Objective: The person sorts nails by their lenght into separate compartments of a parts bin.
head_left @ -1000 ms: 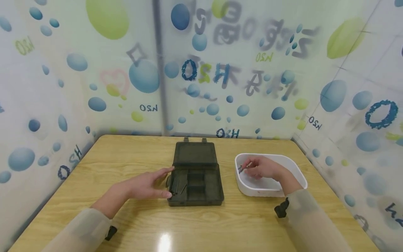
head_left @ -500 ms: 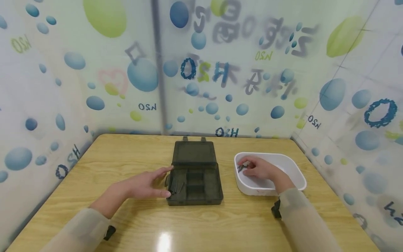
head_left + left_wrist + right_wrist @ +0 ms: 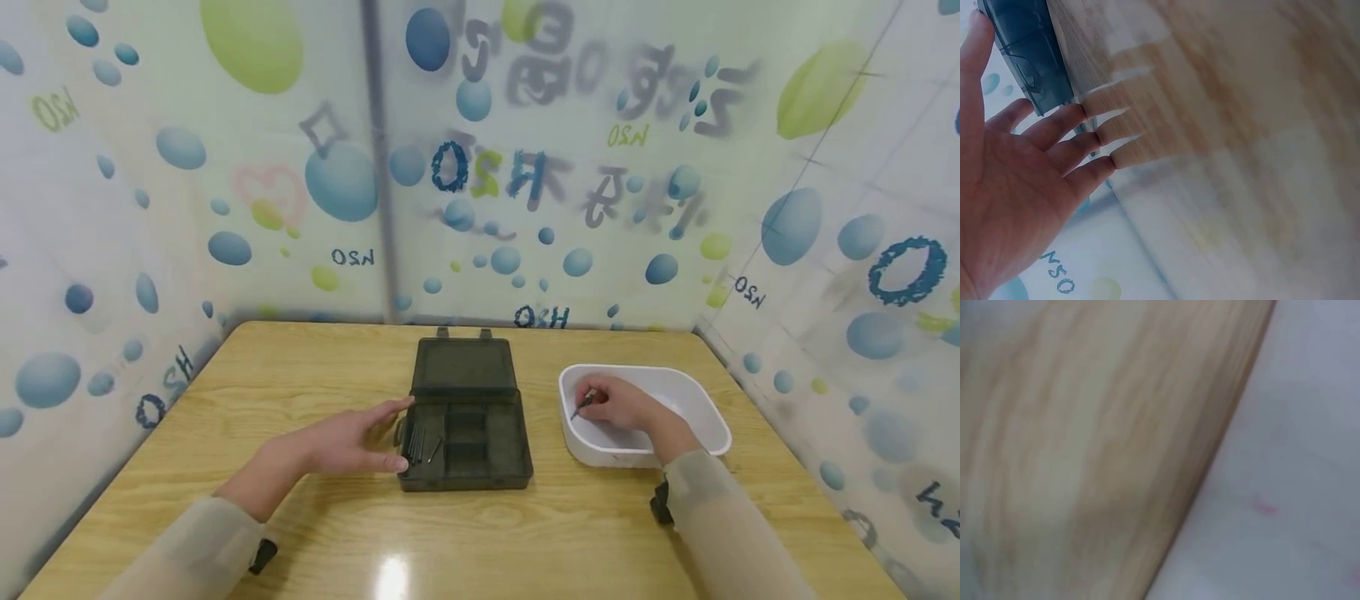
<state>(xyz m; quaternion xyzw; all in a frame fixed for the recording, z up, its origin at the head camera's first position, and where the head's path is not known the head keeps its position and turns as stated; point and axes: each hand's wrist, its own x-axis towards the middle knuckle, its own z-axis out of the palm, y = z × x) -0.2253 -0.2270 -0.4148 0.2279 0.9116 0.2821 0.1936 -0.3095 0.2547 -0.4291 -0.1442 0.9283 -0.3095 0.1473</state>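
Dark box (image 3: 506,437) lies left of the right hand (image 3: 617,402), which pinches a small piece (image 3: 577,411), apparently metal, slanting near-left. Left hand (image 3: 348,442), nearer the box, is spread.

Case (image 3: 465,365) dark olive-grey; tub (image 3: 592,448) white; table (image 3: 337,525) yellow-brown, wood-grained; sleeves (image 3: 731,512) beige.

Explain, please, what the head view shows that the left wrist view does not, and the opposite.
Only head: the white bin, the right hand pinching a small dark piece there, and thin rods inside the dark box. Only left wrist: the palm of the left hand. Both: that hand, the box, the wooden table and the patterned wall.
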